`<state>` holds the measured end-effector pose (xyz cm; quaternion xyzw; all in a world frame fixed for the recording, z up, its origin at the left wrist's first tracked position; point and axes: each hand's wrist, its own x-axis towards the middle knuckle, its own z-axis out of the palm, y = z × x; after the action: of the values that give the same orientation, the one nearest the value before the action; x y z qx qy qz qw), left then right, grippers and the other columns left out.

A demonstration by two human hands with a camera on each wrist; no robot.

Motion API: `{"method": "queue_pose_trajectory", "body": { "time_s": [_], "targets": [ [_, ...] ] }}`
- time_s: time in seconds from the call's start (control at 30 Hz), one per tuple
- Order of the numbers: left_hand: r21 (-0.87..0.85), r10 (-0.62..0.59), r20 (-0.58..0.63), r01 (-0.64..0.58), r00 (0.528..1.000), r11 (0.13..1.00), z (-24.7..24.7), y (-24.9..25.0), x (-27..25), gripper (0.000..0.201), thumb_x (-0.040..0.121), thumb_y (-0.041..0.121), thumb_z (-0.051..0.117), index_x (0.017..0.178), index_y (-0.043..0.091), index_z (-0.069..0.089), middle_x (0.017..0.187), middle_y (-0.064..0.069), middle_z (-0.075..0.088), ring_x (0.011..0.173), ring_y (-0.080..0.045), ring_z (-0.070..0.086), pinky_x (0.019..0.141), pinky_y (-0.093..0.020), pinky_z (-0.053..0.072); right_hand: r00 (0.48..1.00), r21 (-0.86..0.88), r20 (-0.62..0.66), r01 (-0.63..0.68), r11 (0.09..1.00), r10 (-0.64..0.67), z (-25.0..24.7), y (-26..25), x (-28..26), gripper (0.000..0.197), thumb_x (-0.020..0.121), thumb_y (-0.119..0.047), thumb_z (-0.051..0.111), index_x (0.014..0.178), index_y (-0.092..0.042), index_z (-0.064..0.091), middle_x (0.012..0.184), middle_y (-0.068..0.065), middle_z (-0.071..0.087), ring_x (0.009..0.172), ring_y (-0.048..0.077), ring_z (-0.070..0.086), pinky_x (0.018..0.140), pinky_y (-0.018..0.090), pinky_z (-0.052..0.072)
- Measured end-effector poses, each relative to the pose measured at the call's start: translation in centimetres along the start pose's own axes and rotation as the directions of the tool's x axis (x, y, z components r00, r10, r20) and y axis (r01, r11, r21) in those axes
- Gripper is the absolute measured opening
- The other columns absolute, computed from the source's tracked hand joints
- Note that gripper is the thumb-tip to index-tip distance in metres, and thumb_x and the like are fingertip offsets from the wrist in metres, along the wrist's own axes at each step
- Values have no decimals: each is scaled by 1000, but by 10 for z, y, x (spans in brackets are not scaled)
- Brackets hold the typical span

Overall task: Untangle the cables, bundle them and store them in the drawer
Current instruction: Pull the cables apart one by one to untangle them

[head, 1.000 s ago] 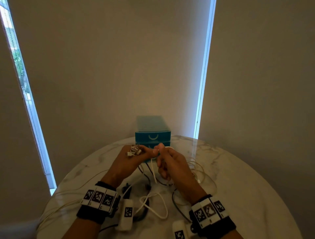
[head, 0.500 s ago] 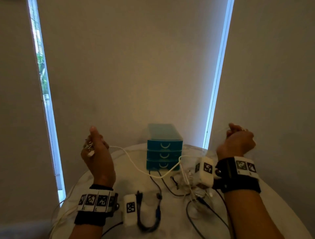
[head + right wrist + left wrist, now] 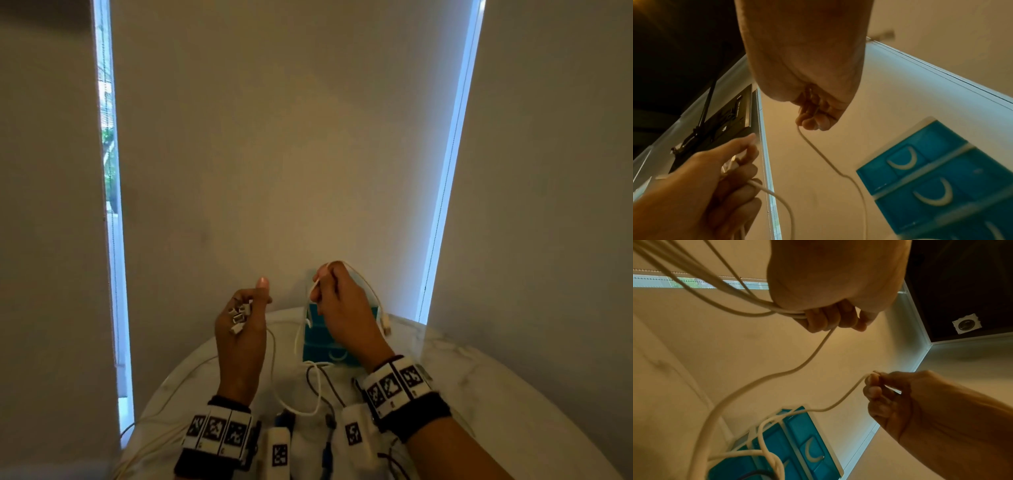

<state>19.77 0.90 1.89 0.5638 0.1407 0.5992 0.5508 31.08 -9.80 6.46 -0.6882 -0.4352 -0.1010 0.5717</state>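
My left hand [image 3: 245, 315] is raised above the table and grips several white cables [image 3: 748, 308], their plug ends [image 3: 239, 317] bunched at the fingers. My right hand [image 3: 334, 294] is held up in front of the blue drawer unit [image 3: 317, 346] and pinches one white cable [image 3: 851, 391], whose free plug [image 3: 387, 325] dangles to its right. That cable loops down toward the table [image 3: 479, 394]. In the right wrist view the drawer unit [image 3: 941, 178] shows closed drawers with white crescent handles.
More white and black cables [image 3: 315, 387] lie tangled on the round marble table between my wrists. A thin cable [image 3: 164, 411] trails off the left edge. The drawer unit stands at the table's back, against the blinds [image 3: 291, 154].
Both hands have come back together from being spread wide apart. The stretched white cable now hangs slack, with its free end over my right hand.
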Motion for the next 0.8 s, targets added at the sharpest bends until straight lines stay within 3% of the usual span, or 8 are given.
{"method": "queue_pose_trajectory", "body": {
  "time_s": [0.1,0.23,0.37,0.43,0.5,0.57,0.63,0.8],
  "targets": [
    [-21,13,-43,-14,999,1000,0,3,0,42,103,47,63,85,10,67,59,9,49,58,-10,44,62,-32,43,959,204,-235,-109,973,157,-16,5,-2,27,116,-28,35,103,-20,57,78,4,71,65,17,66,67,43,59],
    [-4,29,-57,-29,998,1000,1,1,0,65,109,55,48,76,-1,51,60,1,47,58,-13,44,62,-35,42,822,345,-499,-101,933,273,-38,-5,12,27,115,-24,32,106,-16,56,70,0,67,62,16,65,64,34,51],
    [55,40,40,-42,998,998,2,-1,-2,56,105,56,57,71,12,55,59,2,51,59,-15,48,65,-39,45,888,183,-450,-11,983,94,-26,-21,5,27,116,-27,32,107,-14,54,74,7,66,62,15,63,60,23,53],
    [96,77,135,-90,988,991,4,2,-4,34,100,53,64,85,23,69,72,-3,65,68,-19,59,71,-41,52,913,119,-405,6,993,43,-17,-19,0,27,116,-32,32,106,-19,54,78,8,67,66,20,66,62,35,58],
    [156,74,326,-130,943,979,4,4,-6,22,99,50,66,114,37,75,91,-1,74,83,-20,68,80,-36,58,941,69,-337,5,998,19,-8,-17,-8,26,115,-36,35,102,-25,55,79,3,68,70,22,68,67,44,61],
    [262,-15,539,-150,842,953,8,-1,-9,32,101,53,61,129,40,71,103,10,77,90,-4,71,88,-28,58,961,57,-276,5,998,11,-2,-18,-16,25,115,-34,39,101,-26,59,78,-1,67,71,16,67,70,40,61],
    [354,-78,618,-188,783,916,17,-9,-13,26,107,46,55,118,31,74,103,11,77,87,3,69,84,-30,56,967,111,-252,-2,994,30,2,-22,-24,24,113,-31,45,100,-24,63,80,-4,68,75,9,67,74,34,60],
    [353,-74,612,-188,787,917,15,-7,-14,32,109,49,51,88,31,68,71,25,67,66,7,60,64,-11,40,932,392,-238,-164,905,272,-11,-25,-25,22,106,-44,60,100,-27,72,97,-10,73,95,12,69,88,38,60]
  ]
}}
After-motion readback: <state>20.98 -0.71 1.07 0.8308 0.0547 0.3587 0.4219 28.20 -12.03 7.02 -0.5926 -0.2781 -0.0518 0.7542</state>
